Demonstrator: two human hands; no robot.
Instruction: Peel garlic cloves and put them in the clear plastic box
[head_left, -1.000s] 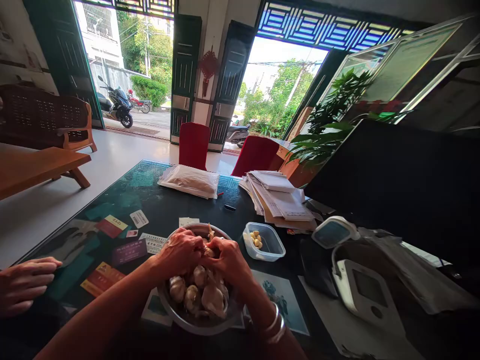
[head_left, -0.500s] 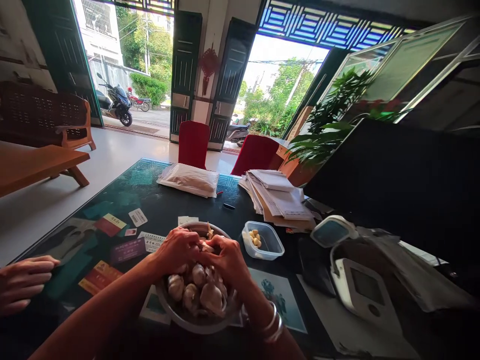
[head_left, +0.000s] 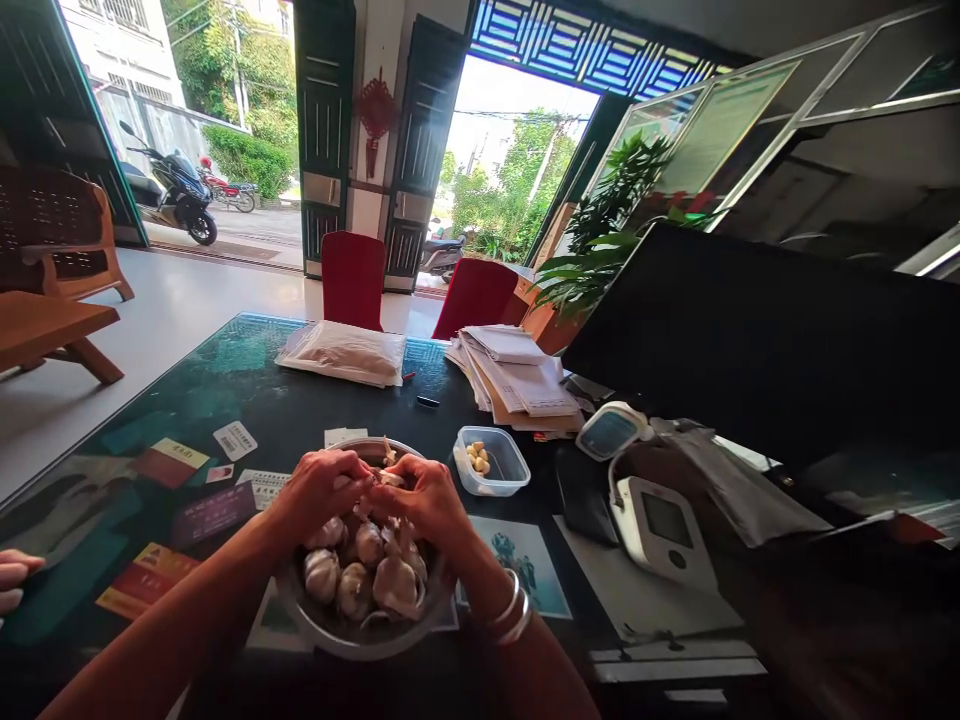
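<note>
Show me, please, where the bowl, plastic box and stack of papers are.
Bowl (head_left: 367, 650), head view: on its near rim.
Plastic box (head_left: 507, 463), head view: on its bare floor.
Stack of papers (head_left: 517, 382), head view: on its upper sheets.

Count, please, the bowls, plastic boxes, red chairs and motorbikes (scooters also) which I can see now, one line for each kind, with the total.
Bowl: 1
Plastic box: 1
Red chairs: 2
Motorbikes and scooters: 3, one partly hidden
Total: 7
</note>
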